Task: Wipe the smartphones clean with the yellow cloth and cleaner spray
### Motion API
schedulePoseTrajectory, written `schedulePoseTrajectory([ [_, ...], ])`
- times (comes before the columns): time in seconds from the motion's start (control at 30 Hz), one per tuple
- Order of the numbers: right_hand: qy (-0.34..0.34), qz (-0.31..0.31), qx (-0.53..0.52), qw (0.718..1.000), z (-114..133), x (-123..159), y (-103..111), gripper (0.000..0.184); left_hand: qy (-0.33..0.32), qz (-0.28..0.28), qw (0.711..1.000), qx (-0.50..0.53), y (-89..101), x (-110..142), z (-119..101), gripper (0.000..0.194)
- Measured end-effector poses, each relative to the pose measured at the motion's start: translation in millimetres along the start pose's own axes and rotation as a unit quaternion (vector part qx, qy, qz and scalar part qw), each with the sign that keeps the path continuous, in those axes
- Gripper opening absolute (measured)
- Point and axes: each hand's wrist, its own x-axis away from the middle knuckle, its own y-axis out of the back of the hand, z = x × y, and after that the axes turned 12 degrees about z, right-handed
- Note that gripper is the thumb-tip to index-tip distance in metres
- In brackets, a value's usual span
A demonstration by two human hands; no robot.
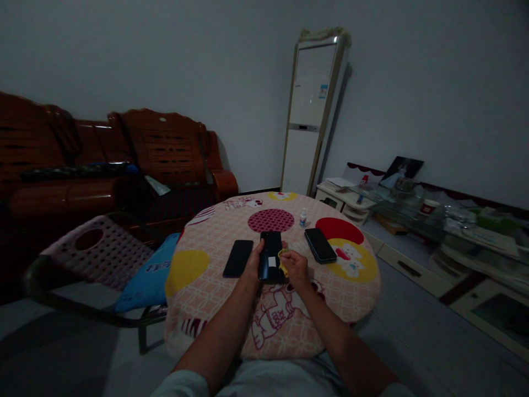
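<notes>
Through my remote view I saw a dim room with plain walls (239, 77) and grey floor (397, 317). A tall white air conditioner (303, 157) stood near the corner, wooden seats (163, 146) lined the left, and a low cabinet (399, 259) ran along the right.

Dark phone (268, 272), hand-held, long axis pointing away from the viewer, its glossy blue-black surface bearing a pale rectangular patch (271, 262); small, crumpled yellow cloth-like piece (283, 267), pinched beside the phone's right edge
</notes>
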Motion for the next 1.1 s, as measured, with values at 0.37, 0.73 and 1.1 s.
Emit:
schedulePoseTrajectory([
  [0.37,0.059,0.072,0.229,0.969,3,8,-3,0.015,-0.041,0.014,0.999,-0.002,2.5,-3,-3,0.052],
  [0.73,0.065,0.086,0.309,0.945,15,7,-15,0.014,-0.047,0.000,0.992,-0.119,2.7,-13,17,0.041],
  [1.1,0.033,0.068,0.312,0.947,13,11,-8,0.014,-0.057,0.005,0.995,-0.085,4.6,-6,3,0.051],
])
